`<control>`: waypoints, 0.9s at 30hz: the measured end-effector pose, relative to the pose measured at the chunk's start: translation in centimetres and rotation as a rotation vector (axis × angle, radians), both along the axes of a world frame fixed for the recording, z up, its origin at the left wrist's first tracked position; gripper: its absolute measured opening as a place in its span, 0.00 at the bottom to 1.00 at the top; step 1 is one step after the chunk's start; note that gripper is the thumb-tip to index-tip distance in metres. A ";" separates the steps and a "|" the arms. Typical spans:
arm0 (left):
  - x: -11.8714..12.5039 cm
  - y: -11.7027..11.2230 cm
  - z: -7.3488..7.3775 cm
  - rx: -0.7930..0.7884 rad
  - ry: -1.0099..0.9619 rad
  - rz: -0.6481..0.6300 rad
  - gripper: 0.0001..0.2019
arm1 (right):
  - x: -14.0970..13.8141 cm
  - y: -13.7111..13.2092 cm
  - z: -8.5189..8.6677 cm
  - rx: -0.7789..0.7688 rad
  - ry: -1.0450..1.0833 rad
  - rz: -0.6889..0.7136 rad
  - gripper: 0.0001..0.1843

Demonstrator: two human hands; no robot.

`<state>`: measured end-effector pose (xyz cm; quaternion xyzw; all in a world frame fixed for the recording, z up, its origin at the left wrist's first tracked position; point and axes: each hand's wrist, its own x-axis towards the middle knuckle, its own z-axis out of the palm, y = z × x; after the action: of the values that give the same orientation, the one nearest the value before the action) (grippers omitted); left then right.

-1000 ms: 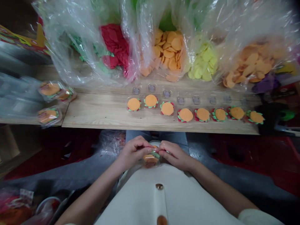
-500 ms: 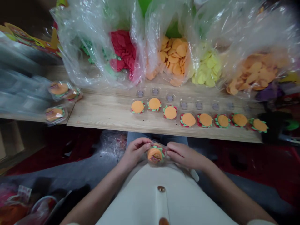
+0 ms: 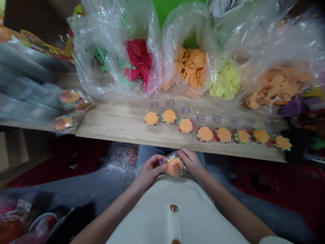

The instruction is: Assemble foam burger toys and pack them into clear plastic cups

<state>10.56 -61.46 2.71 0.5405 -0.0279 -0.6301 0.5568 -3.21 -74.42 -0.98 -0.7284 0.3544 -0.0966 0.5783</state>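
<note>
Close to my body, below the bench edge, I hold a clear plastic clamshell pack with a toy burger (image 3: 175,166) in it; a printed label shows on its orange bun. My left hand (image 3: 153,169) pinches the pack's left side between thumb and fingers. On the upper right side my right hand (image 3: 190,161) grips the same pack. Just beyond, open clear packs stand in a row on the wooden bench (image 3: 114,122), each with a layered toy burger in its near half, such as this burger (image 3: 186,125) and this burger (image 3: 204,134).
Clear bags line the back of the bench, holding red pieces (image 3: 139,61), orange discs (image 3: 194,66), yellow pieces (image 3: 225,81) and larger orange pieces (image 3: 281,83). At the left lie closed burger packs (image 3: 64,123) beside stacked clear plastic (image 3: 25,98). Below hangs the bench's front edge (image 3: 177,148).
The pack has turned and shifted slightly right. My right hand has moved from its right side up to its upper right side. The view has tilted a little.
</note>
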 end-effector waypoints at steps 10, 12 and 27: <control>0.2 -1.3 0.4 -0.041 -0.121 -0.039 0.13 | -1.1 3.2 0.7 -0.177 -0.031 -0.240 0.19; -0.3 -0.9 0.1 -0.038 -0.049 -0.012 0.15 | -1.7 3.7 0.5 -0.185 -0.035 -0.248 0.18; -0.9 -1.9 0.3 -0.228 -0.377 -0.334 0.08 | -1.9 -1.3 7.0 -0.409 0.146 0.671 0.10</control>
<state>9.67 -63.41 2.99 0.5699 -0.2903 -0.5944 0.4875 -5.10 -75.74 6.00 -0.9088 0.1103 0.0813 0.3942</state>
